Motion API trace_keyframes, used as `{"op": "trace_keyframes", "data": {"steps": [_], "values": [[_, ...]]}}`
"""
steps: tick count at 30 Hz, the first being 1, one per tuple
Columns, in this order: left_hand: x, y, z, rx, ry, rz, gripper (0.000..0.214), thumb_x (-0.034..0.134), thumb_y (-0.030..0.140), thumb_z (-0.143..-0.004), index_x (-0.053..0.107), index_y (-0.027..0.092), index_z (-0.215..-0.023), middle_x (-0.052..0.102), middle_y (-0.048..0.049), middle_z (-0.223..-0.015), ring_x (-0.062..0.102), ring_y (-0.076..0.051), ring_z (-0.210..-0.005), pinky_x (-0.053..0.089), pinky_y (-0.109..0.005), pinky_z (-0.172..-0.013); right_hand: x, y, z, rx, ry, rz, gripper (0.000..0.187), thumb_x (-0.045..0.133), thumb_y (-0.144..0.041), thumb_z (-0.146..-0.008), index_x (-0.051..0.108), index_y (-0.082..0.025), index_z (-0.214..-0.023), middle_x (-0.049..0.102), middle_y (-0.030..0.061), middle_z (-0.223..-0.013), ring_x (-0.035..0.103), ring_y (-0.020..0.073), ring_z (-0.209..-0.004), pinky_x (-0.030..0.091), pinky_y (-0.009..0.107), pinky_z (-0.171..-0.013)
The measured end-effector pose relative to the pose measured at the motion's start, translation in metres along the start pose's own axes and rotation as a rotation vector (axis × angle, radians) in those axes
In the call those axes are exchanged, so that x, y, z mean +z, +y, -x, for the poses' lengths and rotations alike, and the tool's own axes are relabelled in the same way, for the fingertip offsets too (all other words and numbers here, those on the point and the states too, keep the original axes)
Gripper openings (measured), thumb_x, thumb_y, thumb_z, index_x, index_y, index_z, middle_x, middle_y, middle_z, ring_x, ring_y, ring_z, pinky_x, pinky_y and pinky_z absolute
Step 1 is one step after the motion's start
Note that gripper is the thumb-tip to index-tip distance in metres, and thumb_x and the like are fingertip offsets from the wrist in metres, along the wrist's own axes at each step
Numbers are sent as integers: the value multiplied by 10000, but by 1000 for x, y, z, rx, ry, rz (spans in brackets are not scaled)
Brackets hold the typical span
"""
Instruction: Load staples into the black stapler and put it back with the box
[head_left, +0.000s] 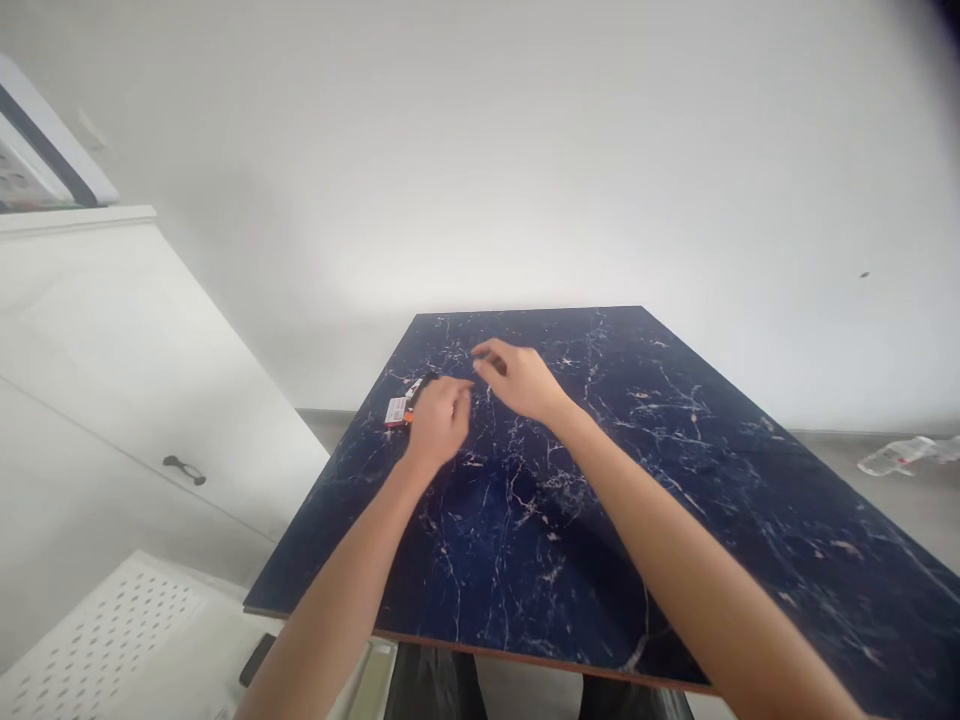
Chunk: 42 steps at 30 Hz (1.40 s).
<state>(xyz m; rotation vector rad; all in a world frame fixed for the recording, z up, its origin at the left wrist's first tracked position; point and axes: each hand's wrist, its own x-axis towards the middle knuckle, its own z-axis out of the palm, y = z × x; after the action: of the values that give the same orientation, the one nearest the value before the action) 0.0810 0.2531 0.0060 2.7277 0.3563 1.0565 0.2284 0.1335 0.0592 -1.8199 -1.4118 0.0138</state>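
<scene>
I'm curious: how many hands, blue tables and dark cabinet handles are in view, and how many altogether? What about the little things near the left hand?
Hands: 2 (left hand, right hand)
Blue table: 1
Dark cabinet handle: 1
Total: 4
Small items beside the left hand: partly hidden, so uncounted.

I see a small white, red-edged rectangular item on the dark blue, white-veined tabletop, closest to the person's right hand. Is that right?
Not quite: the head view shows the small white, red-edged rectangular item closest to the person's bare left hand, not the right hand. It is on the dark blue, white-veined tabletop.
</scene>
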Motion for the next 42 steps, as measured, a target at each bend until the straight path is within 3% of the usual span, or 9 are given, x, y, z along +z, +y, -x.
{"op": "trace_keyframes", "data": {"steps": [2,5,8,11,17,20,26,42], "values": [[17,27,8,137,-160,8,267,405,278,-1025,646,181,-1087,675,-90,-1111,587,-242,-1066,434,-390,-959,-14,9,31,-87,-145,147,384,477,-279,-978,579,-250,-1348,681,84,-1197,648,238,-996,480,352,-887],[43,58,14,233,-257,23,270,463,293,-1010,627,198,-1202,652,-82,-1240,506,-271,-1228,386,-441,-1034,-23,33,78,-81,-219,331,431,433,-154,-950,578,-217,-1351,653,123,-1227,614,275,-1089,487,393,-907],[62,79,8,250,-333,36,286,448,292,-1017,636,190,-1206,665,-94,-1210,513,-276,-1238,385,-463,-1044,-27,54,113,-60,-199,354,525,412,-96,-914,507,-210,-1418,631,125,-1258,599,268,-1129,490,415,-950],[71,90,1,245,-436,84,329,393,306,-1035,658,179,-1182,676,-109,-1180,589,-269,-1142,439,-458,-995,-32,64,130,-34,-148,301,578,465,-115,-884,457,-204,-1454,576,122,-1358,551,276,-1218,460,442,-1024],[69,83,12,290,-539,271,399,335,350,-1059,621,251,-1320,576,-55,-1411,479,-240,-1336,378,-450,-1134,-46,65,133,21,-265,82,442,612,-232,-851,592,-255,-1292,624,93,-1221,628,230,-1047,515,382,-923],[65,80,15,317,-559,247,388,357,350,-1053,648,244,-1286,565,-72,-1414,460,-252,-1353,372,-467,-1144,-43,63,134,-2,-257,86,427,599,-185,-825,584,-237,-1248,594,99,-1238,617,229,-1058,510,373,-923],[66,85,17,355,-545,180,393,344,299,-1051,606,222,-1333,566,-113,-1372,478,-268,-1317,416,-481,-1094,-33,66,137,20,-226,159,217,578,-151,-790,560,-215,-996,582,95,-1143,619,195,-873,518,334,-786],[71,85,20,359,-539,166,360,363,282,-1045,628,207,-1278,580,-105,-1348,484,-262,-1304,392,-466,-1116,-33,67,137,7,-234,157,295,535,-104,-799,588,-222,-1063,581,90,-1176,629,217,-984,514,352,-888]]}}
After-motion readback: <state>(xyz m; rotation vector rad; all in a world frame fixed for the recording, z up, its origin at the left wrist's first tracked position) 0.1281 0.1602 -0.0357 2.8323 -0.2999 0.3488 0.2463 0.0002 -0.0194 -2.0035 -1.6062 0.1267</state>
